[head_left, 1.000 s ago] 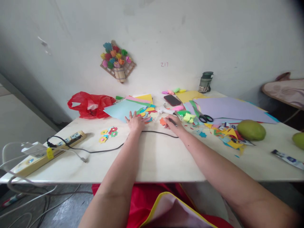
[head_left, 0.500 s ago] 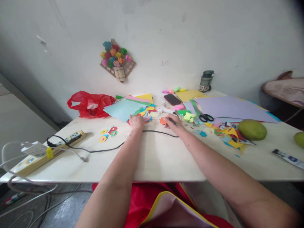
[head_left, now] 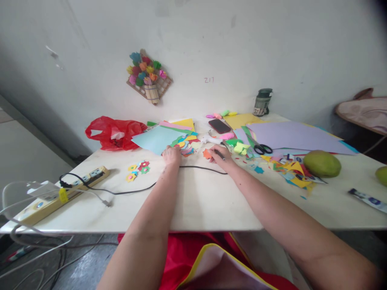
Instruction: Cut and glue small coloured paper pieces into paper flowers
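Observation:
My left hand [head_left: 172, 155] is at the near edge of a pile of coloured paper cut-outs [head_left: 186, 146]; its fingers are curled down and whatever is under them is hidden. My right hand [head_left: 220, 155] is closed around a dark pen [head_left: 219, 154], beside an orange paper piece [head_left: 207, 153] that touches its fingertips. Just behind that hand lies a white glue gun [head_left: 211, 139]. Several small paper flowers [head_left: 145, 164] lie to the left on the table.
A black cable [head_left: 121, 192] runs from a power strip [head_left: 75, 189] across the table. Black scissors [head_left: 263, 149], paper scraps [head_left: 294, 171], a green fruit [head_left: 322, 164], a phone [head_left: 219, 126], a bottle [head_left: 262, 102] and a red bag [head_left: 113, 133] lie around.
My left hand has shifted slightly to the left along the edge of the pile. My right hand has hardly moved and still holds the pen.

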The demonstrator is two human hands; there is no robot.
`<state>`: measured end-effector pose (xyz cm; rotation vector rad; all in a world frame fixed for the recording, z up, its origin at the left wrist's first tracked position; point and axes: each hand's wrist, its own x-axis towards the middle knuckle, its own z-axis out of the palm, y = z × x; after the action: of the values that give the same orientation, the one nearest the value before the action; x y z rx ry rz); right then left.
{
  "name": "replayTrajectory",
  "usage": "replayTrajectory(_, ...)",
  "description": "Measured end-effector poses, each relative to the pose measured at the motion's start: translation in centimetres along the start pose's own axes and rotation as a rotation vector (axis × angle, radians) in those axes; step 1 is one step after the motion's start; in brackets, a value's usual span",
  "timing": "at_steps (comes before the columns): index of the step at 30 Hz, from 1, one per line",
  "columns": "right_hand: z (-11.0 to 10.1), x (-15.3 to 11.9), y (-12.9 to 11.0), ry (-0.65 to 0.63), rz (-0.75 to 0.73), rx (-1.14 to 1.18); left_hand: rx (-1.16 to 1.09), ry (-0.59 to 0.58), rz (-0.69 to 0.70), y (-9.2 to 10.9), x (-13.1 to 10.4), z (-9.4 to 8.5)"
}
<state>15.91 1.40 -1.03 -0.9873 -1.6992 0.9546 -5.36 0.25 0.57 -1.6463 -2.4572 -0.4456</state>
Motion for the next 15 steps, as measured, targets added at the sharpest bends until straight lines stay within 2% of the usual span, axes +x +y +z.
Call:
replayTrajectory(8, 0.1, 0.2, 0.1, -0.001, 0.000, -0.006, 0.110, -0.060, 0.063, 0.7, 0.2, -0.3)
replayTrajectory(15, 0.0, 0.0, -0.1, -0.023, 0.006, 0.006, 0.236, -0.030, 0.251, 1.3, 0.2, -0.4)
